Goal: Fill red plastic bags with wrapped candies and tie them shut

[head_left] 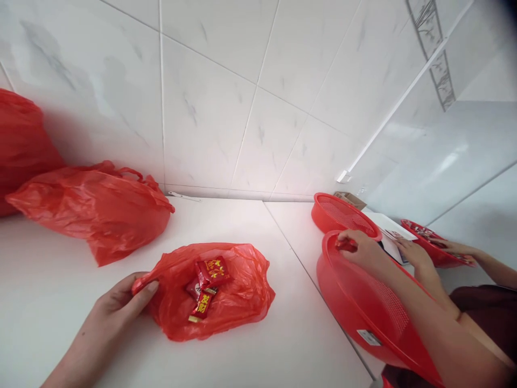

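My left hand (pixel 121 304) is closed in a pinch on the rim of a red plastic bag (pixel 246 291), which lies spread open on the white table. Inside the bag are a few small wrapped sweets: a red packet (pixel 212 270) with yellow print, a narrower one (pixel 203 304) with yellow characters, and a darker one partly hidden beneath. My right hand (pixel 355 245) is over the far end of a large red plastic basket (pixel 343 291). Its fingers are curled round something small and red, apparently a wrapped sweet, mostly hidden by the fingers.
A tied red bag (pixel 125 210) and another red bag (pixel 24 145) stand at left by the tiled wall. Behind the large basket sits a second red basket (pixel 327 215). At right, another person's hands (pixel 456 248) are near a filled red container (pixel 440 256); a cardboard box (pixel 349 199) is behind.
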Demonstrator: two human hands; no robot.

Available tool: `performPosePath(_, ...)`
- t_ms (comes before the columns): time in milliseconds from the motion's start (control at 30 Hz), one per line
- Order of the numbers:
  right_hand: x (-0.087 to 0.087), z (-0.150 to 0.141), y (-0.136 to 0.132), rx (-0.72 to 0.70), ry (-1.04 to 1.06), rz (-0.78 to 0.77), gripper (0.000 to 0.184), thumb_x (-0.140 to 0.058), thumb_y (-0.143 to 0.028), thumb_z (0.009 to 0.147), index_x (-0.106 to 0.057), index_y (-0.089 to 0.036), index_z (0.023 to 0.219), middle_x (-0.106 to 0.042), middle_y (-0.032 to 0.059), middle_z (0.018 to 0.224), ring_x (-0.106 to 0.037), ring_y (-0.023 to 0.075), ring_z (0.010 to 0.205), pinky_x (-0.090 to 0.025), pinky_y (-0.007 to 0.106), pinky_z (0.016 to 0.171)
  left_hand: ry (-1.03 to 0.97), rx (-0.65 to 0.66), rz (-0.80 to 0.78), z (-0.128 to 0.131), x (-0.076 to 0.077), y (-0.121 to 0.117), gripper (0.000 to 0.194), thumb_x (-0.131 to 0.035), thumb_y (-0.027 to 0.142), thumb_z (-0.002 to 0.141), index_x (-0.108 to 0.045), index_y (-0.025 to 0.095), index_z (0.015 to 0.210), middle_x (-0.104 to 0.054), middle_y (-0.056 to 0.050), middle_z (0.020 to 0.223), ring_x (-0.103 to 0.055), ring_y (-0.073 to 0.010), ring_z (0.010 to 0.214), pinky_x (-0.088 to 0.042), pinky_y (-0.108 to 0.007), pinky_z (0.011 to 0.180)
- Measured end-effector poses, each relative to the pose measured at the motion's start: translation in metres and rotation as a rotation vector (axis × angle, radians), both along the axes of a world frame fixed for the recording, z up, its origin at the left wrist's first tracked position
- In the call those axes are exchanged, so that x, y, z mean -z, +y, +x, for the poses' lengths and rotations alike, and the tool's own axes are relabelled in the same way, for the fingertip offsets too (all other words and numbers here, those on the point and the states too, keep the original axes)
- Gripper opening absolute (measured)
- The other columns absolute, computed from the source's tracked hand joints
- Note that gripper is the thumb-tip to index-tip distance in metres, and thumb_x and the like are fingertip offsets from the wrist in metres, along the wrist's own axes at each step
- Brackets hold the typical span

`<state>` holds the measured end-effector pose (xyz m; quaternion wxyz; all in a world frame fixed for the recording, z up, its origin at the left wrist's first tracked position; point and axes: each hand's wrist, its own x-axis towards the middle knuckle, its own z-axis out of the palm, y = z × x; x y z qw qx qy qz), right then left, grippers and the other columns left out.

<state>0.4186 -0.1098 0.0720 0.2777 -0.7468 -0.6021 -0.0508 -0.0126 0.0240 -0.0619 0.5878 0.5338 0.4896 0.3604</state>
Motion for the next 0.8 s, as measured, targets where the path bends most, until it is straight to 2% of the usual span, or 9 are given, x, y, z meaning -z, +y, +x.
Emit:
performPosePath(67, -0.003, -0.017, 0.007, -0.055, 0.009, -0.06, 0.016, -0.054, -0.012, 0.079, -0.061, -0.022, 0.089, -0.061, 0.0059, 0.091, -0.062, 0.0155, 0.078, -0.05, 0.027, 0.067, -0.02, 0.005, -0.004, 0.002, -0.003, -0.002, 0.035, -0.061, 0.054, 0.076, -0.06, 0.024, 0.095, -0.068, 0.005, 0.078, -0.06, -0.0189, 0.076, -0.047, -0.023, 0.07)
performPosePath(167, -0.003, -0.067, 0.018, -0.207, -0.031, -0.149, 0.022, -0.051, -0.009, 0.076, -0.059, -0.025, 0.089, -0.055, 0.0014, 0.1, -0.06, 0.0126, 0.077, -0.049, 0.025, 0.064, -0.047, 0.016, 0.033, 0.004, -0.005, -0.004, 0.035, -0.058, 0.052, 0.079, -0.06, 0.023, 0.098, -0.068, 0.003, 0.079, -0.059, -0.0181, 0.072, -0.047, -0.024, 0.069)
performPosePath(333, 0.018, -0.158, 0.042, -0.513, -0.247, -0.299, 0.026, -0.049, -0.006, 0.076, -0.058, -0.026, 0.089, -0.051, -0.0009, 0.101, -0.053, 0.0085, 0.069, -0.043, 0.023, 0.062, -0.103, 0.058, 0.082, 0.0, 0.002, -0.001, 0.031, -0.058, 0.05, 0.08, -0.06, 0.022, 0.094, -0.067, 0.0, 0.079, -0.06, -0.0195, 0.073, -0.048, -0.026, 0.067)
performPosePath(433, 0.036, -0.185, 0.063, -0.615, -0.232, -0.339, 0.026, -0.051, -0.008, 0.077, -0.059, -0.026, 0.093, -0.052, 0.0003, 0.106, -0.054, 0.0103, 0.073, -0.043, 0.024, 0.065, -0.129, 0.056, 0.076, -0.001, 0.002, 0.0, 0.027, -0.06, 0.048, 0.08, -0.06, 0.022, 0.089, -0.067, -0.001, 0.08, -0.06, -0.0192, 0.072, -0.048, -0.025, 0.066)
performPosePath(533, 0.047, -0.193, 0.078, -0.663, -0.15, -0.382, 0.034, -0.056, -0.009, 0.075, -0.058, -0.028, 0.103, -0.054, 0.0012, 0.112, -0.057, 0.0152, 0.089, -0.045, 0.027, 0.074, -0.163, 0.057, 0.07, -0.001, -0.002, -0.002, 0.026, -0.061, 0.047, 0.079, -0.06, 0.021, 0.084, -0.065, -0.001, 0.078, -0.06, -0.0186, 0.07, -0.049, -0.025, 0.064)
performPosePath(633, 0.045, -0.19, 0.08, -0.588, -0.017, -0.36, 0.042, -0.057, -0.012, 0.075, -0.052, -0.031, 0.113, -0.055, -0.002, 0.117, -0.057, 0.0156, 0.097, -0.045, 0.028, 0.081, -0.194, 0.065, 0.055, 0.001, -0.005, -0.003, 0.026, -0.061, 0.047, 0.079, -0.057, 0.021, 0.081, -0.063, 0.001, 0.073, -0.059, -0.0176, 0.067, -0.048, -0.025, 0.062)
performPosePath(733, 0.042, -0.174, 0.071, -0.335, 0.038, -0.264, 0.033, -0.052, -0.024, 0.082, -0.048, -0.033, 0.114, -0.056, -0.0037, 0.118, -0.059, 0.0155, 0.097, -0.045, 0.03, 0.081, -0.224, 0.079, 0.028, 0.002, -0.007, -0.004, 0.027, -0.059, 0.048, 0.081, -0.055, 0.021, 0.081, -0.061, 0.002, 0.072, -0.06, -0.0177, 0.067, -0.049, -0.026, 0.062)
performPosePath(800, 0.047, -0.16, 0.061, -0.15, 0.015, -0.23, 0.029, -0.051, -0.036, 0.084, -0.048, -0.031, 0.113, -0.057, -0.002, 0.117, -0.06, 0.0171, 0.091, -0.046, 0.031, 0.076, -0.233, 0.079, 0.017, 0.003, -0.009, -0.005, 0.027, -0.06, 0.048, 0.081, -0.055, 0.021, 0.082, -0.062, 0.002, 0.073, -0.06, -0.0178, 0.068, -0.049, -0.026, 0.062)
